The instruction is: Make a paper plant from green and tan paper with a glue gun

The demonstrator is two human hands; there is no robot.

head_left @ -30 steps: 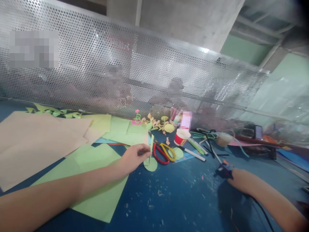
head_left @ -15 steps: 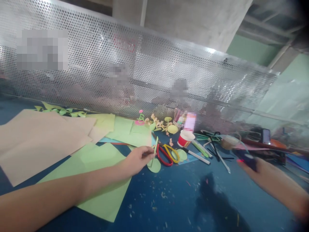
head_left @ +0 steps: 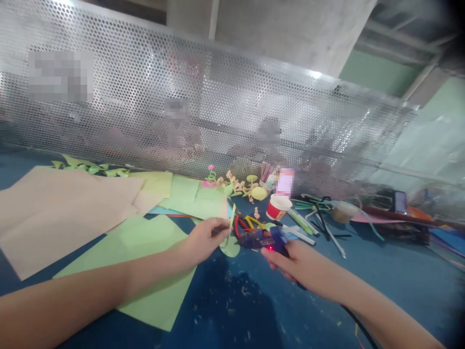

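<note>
Pinched between the thumb and fingers of my left hand (head_left: 209,242) is a thin light-green paper strip (head_left: 232,218), held upright. Its lower end meets a round green paper disc (head_left: 230,248) on the table; whether the two are joined I cannot tell. My right hand (head_left: 294,261) is wrapped round a blue hot glue gun (head_left: 267,240) with a red light lit and a white glue stick at its back. The gun's nozzle points left, close to the strip and disc. Red-handled scissors (head_left: 237,226) and yellow-handled scissors (head_left: 250,222) lie partly hidden behind the gun.
Green paper sheets (head_left: 160,291) and a large beige sheet (head_left: 65,208) cover the left side. Behind stand a red-and-white paper cup (head_left: 278,207) and small paper flowers (head_left: 236,185). Markers (head_left: 305,223) and pipe cleaners (head_left: 327,228) lie right. A perforated metal screen (head_left: 225,106) borders the back.
My right hand has brought the glue gun leftward from the right side to beside the paper strip. My left hand stays almost where it was, with the strip still in its fingers.
</note>
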